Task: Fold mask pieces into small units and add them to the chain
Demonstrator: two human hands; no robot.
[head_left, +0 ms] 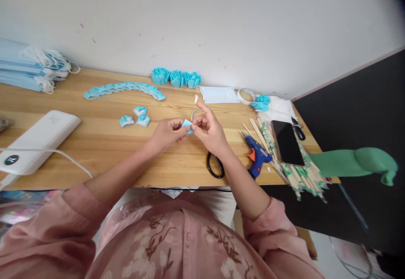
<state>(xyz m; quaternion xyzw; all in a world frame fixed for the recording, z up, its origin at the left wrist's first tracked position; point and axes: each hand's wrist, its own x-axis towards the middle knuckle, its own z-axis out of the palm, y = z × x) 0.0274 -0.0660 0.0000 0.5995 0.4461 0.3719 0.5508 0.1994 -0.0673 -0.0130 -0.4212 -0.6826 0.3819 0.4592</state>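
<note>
A small light-blue folded piece (pixel 187 124) is pinched between my two hands, just above the tabletop. My left hand (pixel 172 130) grips it from the left with thumb and fingers. From the right, the thumb and fingers of my right hand (pixel 210 129) close on it, while the index finger points up. A small pale strip (pixel 196 99) clings to that fingertip. Left of my hands lie three small blue folded pieces (pixel 139 116) with white strips on them. Partly hidden behind my right hand is a pale ring (pixel 195 112); a black loop handle (pixel 215 166) shows below it.
Along the wall sit a curved blue folded chain (pixel 125 88), three blue flowers (pixel 176 78), a mask (pixel 219 95) and a tape roll (pixel 246 96). At right lie a blue glue gun (pixel 257 154), wrapped chopsticks (pixel 300 180) and a phone (pixel 287 143). A white power bank (pixel 44 140) and stacked masks (pixel 28 68) occupy the left.
</note>
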